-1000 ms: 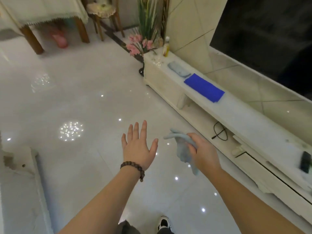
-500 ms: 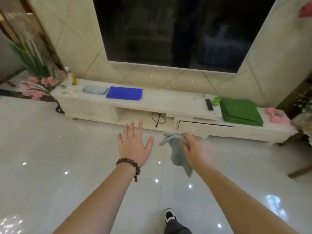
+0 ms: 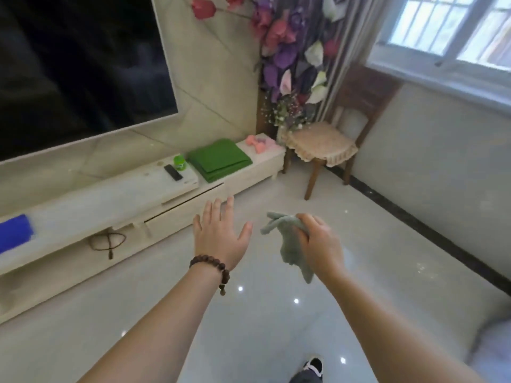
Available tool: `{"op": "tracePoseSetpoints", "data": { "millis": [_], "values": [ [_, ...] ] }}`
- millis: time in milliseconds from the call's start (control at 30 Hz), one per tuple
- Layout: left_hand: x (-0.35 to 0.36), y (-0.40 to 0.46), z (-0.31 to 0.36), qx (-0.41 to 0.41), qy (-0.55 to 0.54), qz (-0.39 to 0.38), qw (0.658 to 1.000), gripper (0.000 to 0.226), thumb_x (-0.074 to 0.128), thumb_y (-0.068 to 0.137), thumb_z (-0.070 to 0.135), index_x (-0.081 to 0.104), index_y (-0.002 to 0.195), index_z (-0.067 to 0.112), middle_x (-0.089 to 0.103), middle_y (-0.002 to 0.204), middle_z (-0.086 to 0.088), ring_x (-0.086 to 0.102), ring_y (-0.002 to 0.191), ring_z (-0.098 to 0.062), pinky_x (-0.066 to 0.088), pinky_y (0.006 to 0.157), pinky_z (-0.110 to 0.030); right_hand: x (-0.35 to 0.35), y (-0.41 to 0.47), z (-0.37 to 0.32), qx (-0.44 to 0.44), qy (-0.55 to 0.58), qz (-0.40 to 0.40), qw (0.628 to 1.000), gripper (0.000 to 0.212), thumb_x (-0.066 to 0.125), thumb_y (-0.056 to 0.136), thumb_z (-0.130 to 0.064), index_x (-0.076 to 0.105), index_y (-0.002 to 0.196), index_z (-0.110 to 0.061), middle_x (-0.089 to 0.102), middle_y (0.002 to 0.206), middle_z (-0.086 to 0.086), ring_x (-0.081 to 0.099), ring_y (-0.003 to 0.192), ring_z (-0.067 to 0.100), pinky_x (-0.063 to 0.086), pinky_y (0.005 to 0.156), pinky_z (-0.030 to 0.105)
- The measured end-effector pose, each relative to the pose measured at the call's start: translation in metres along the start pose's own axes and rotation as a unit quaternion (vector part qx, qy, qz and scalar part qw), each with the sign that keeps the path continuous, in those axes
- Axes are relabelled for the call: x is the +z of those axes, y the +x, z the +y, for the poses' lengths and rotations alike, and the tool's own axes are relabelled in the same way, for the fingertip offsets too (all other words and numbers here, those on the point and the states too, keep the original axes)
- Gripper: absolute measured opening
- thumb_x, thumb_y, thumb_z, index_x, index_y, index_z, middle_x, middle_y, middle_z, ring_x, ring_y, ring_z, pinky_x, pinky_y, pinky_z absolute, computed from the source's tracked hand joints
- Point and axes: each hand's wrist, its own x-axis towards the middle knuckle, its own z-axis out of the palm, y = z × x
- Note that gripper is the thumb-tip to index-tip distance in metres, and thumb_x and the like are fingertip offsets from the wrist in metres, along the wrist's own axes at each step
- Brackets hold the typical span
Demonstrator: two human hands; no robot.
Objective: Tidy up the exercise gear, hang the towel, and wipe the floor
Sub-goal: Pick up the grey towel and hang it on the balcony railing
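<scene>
My right hand (image 3: 320, 241) grips a crumpled grey cloth (image 3: 289, 244) that hangs in the air above the glossy white floor (image 3: 262, 313). My left hand (image 3: 219, 233), with a bead bracelet at the wrist, is held out beside it, fingers straight and empty. On the low white TV cabinet (image 3: 110, 197) lie a folded green mat (image 3: 218, 158), pink dumbbells (image 3: 258, 142) at the far right end, and a blue cloth (image 3: 13, 233) at the left edge.
A remote (image 3: 173, 172) and a small green object (image 3: 179, 162) sit on the cabinet below a large dark TV (image 3: 77, 70). A wooden chair (image 3: 323, 147) with a lace cushion stands in the corner under artificial flowers (image 3: 290, 56). A window (image 3: 448, 29) is at upper right. My shoe (image 3: 312, 367) shows below.
My view has swung to the right along the cabinet, bringing the green mat, dumbbells, chair and window into sight. Both hands keep their pose, the right still holding the cloth.
</scene>
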Motion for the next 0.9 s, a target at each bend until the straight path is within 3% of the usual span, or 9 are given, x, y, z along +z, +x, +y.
{"op": "tracePoseSetpoints", "data": {
  "millis": [100,233,533,733,900],
  "values": [
    [0.025,0.034,0.080,0.077,-0.010,-0.033,0.996,0.071,0.030,0.094,0.060,0.010,0.153,0.025,0.017,0.160,-0.004,0.008,0.147,-0.021,0.009,0.119,-0.049,-0.052,0.010,0.055,0.039,-0.051,0.064,0.996,0.021,0.046,0.098,-0.031,0.058,0.114,-0.026,0.057,0.107,-0.006,0.055,0.092,0.011,0.049,0.076,0.024],
    [0.057,0.076,0.193,0.160,-0.016,-0.039,0.986,0.073,0.028,0.093,0.063,0.012,0.152,0.024,0.022,0.158,-0.004,0.014,0.146,-0.021,0.011,0.118,-0.050,-0.125,0.031,0.118,0.094,-0.080,0.121,0.985,0.022,0.047,0.098,-0.030,0.060,0.114,-0.021,0.058,0.104,-0.003,0.051,0.084,0.010,0.036,0.064,0.013],
    [0.114,0.133,0.428,0.309,-0.054,-0.067,0.947,0.071,0.028,0.093,0.063,0.015,0.152,0.025,0.022,0.158,-0.002,0.012,0.146,-0.018,0.008,0.118,-0.046,-0.291,0.078,0.232,0.143,-0.145,0.255,0.945,0.011,0.053,0.093,-0.028,0.061,0.100,-0.023,0.059,0.089,-0.001,0.055,0.078,0.021,0.042,0.063,0.032],
    [0.141,0.172,0.527,0.373,-0.046,-0.062,0.925,0.072,0.026,0.092,0.064,0.014,0.152,0.026,0.023,0.157,-0.003,0.014,0.146,-0.018,0.011,0.117,-0.043,-0.362,0.111,0.288,0.183,-0.169,0.294,0.923,0.011,0.053,0.092,-0.029,0.059,0.100,-0.023,0.058,0.087,0.000,0.057,0.079,0.025,0.048,0.066,0.041],
    [0.169,0.229,0.607,0.398,-0.063,-0.058,0.913,0.072,0.027,0.092,0.064,0.015,0.152,0.027,0.025,0.156,-0.005,0.015,0.146,-0.019,0.015,0.117,-0.044,-0.410,0.162,0.337,0.201,-0.178,0.314,0.911,0.011,0.054,0.090,-0.022,0.059,0.100,-0.022,0.059,0.088,0.002,0.057,0.080,0.025,0.048,0.067,0.040]
  ]
}}
